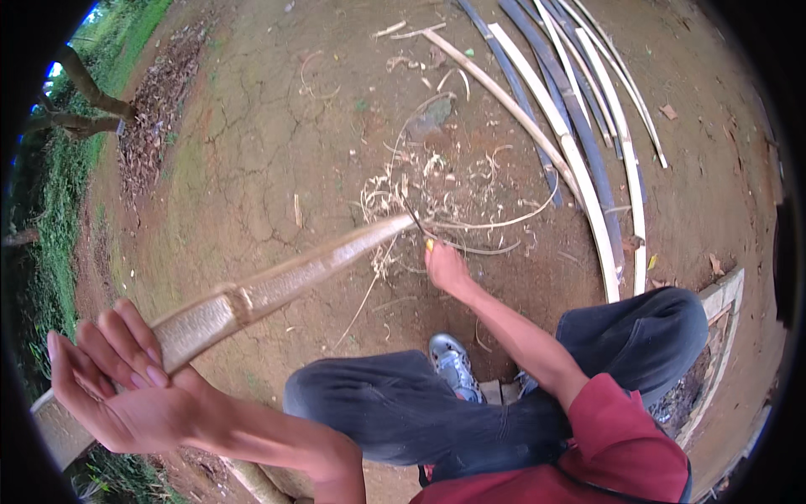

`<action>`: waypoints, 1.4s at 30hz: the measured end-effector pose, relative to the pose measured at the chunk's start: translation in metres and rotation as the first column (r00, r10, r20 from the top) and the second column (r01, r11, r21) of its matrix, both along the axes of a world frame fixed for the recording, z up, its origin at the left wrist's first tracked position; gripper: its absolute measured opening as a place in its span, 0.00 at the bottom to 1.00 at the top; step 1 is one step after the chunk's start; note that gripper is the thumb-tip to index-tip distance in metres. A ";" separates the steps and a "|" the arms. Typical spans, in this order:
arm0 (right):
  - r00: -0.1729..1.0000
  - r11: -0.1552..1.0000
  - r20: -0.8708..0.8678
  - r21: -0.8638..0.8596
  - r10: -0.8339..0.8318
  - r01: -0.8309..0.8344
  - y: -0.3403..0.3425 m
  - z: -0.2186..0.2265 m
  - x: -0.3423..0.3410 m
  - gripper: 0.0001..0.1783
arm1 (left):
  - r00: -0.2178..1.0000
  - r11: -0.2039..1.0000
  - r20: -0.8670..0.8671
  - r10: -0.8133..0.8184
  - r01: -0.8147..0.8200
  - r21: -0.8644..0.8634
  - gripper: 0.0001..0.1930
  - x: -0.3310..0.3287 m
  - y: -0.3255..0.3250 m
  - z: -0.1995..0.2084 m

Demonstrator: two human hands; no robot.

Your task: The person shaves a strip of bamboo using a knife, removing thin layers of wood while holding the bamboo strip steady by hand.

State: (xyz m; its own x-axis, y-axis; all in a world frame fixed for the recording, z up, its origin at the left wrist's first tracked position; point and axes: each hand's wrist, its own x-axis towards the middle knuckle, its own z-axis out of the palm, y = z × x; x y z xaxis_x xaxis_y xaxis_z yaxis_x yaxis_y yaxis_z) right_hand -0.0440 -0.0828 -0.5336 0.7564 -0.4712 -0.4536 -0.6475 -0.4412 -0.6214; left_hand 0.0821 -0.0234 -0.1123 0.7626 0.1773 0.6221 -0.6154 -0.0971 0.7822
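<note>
A long split bamboo strip (285,281) slants across the left half of the view, pale on its upper face with a raised node near my left hand. My left hand (130,382) is around its near part, fingers curled at its edge; part of the grip is hidden. In front of my knees, my right hand (447,267) is closed on the yellow handle of a knife (416,218). Its thin dark blade lies across the far, narrower end of the strip, seemingly touching it. Curly bamboo shavings (388,202) lie on the ground around that end.
Several long bamboo strips (579,160), pale and dark, lie on the bare earth (252,160) at the far right. A pale-edged frame (718,294) stands beside my right knee. Tree trunks (88,92) and dry leaves (155,126) are at the far left. My grey shoe (453,365) shows below.
</note>
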 end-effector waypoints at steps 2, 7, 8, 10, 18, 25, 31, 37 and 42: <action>1.000 0.990 0.006 0.143 0.014 -0.014 -0.009 0.041 0.018 0.14 | 0.999 0.999 0.030 0.018 -0.019 0.038 0.20 0.006 0.004 -0.002; 0.996 0.991 0.092 0.134 0.005 -0.017 -0.006 0.031 0.026 0.11 | 0.998 0.998 0.016 0.061 -0.062 0.030 0.18 0.010 0.013 0.001; 0.999 0.999 0.034 0.029 -0.023 0.022 -0.007 -0.001 0.017 0.11 | 0.999 0.999 -0.010 0.040 -0.040 0.022 0.18 0.008 0.011 0.002; 0.994 0.981 -0.068 -0.184 -0.081 0.068 -0.012 -0.039 0.002 0.12 | 1.000 0.999 -0.016 0.024 -0.024 0.039 0.18 0.002 0.006 0.002; 0.967 0.997 0.255 0.080 -0.004 -0.017 -0.033 0.046 0.031 0.12 | 0.999 0.997 -0.010 0.054 -0.053 0.060 0.20 0.008 0.013 -0.004; 0.988 0.990 -0.151 -0.139 -0.018 -0.004 -0.014 -0.049 0.011 0.12 | 0.998 0.998 -0.035 -0.051 0.052 0.026 0.19 0.010 0.020 0.002; 0.988 0.978 0.136 0.206 -0.076 0.046 -0.036 -0.013 0.018 0.15 | 0.999 0.997 -0.013 0.047 -0.046 0.063 0.19 0.014 0.021 -0.004; 0.996 0.996 0.025 -0.035 -0.085 0.086 -0.033 -0.037 0.023 0.10 | 0.993 0.993 -0.049 -0.111 0.109 -0.038 0.19 0.023 0.035 0.003; 0.975 0.971 -0.057 0.120 0.216 -0.208 -0.044 -0.040 0.028 0.14 | 0.989 0.992 -0.074 -0.125 0.122 -0.039 0.17 0.018 0.044 0.000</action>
State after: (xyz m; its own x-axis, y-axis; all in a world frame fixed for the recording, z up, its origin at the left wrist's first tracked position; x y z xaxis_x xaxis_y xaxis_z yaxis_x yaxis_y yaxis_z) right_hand -0.0157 -0.1269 -0.5731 0.7985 -0.2463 -0.5492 -0.5897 -0.5031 -0.6317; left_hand 0.1000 0.0203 -0.1125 0.8250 0.0990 0.5564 -0.5594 0.0035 0.8289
